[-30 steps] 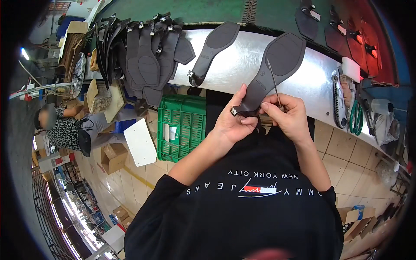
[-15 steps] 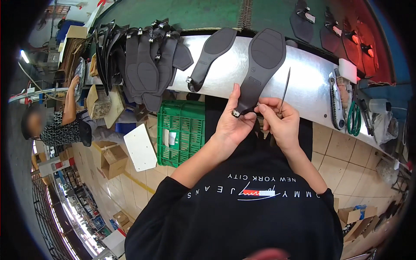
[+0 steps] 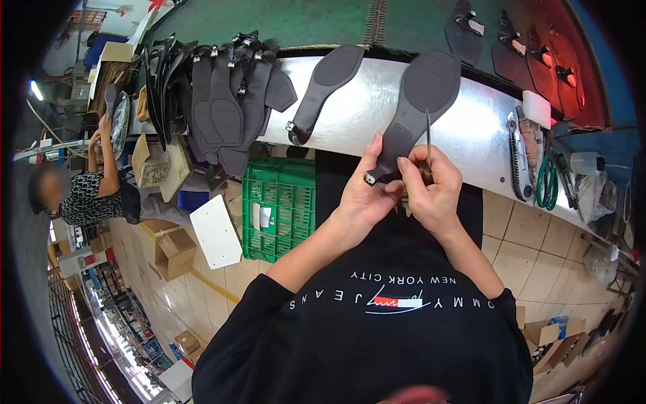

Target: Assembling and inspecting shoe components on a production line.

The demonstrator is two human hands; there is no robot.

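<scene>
My left hand [image 3: 363, 200] is closed around the narrow heel end of a dark grey shoe sole [image 3: 432, 81], thumb up along its edge. The sole's broad front points away from me over the metal table edge, and a small shiny piece shows at its heel end. Pinched against the sole's narrow part, my right hand [image 3: 436, 195] also holds a thin pointed metal tool [image 3: 428, 131], its tip upward over the sole. The tool's lower end is hidden by the fingers. Left of my hands, a similar sole [image 3: 330, 74] with a strap at its heel lies on the table.
A pile of dark soles [image 3: 225, 114] lies at left. Soles also rest on the green belt [image 3: 289, 23] at right, under red light. A utility knife [image 3: 519, 158] and green-handled scissors [image 3: 547, 182] lie at right. A green crate [image 3: 279, 209] stands below; a co-worker [image 3: 87, 188] is at left.
The held sole has swung slightly to the right. My right thumb and fingers have come onto it, and the pointed tool has moved left over it. The co-worker's hands now hold up a dark sole.
</scene>
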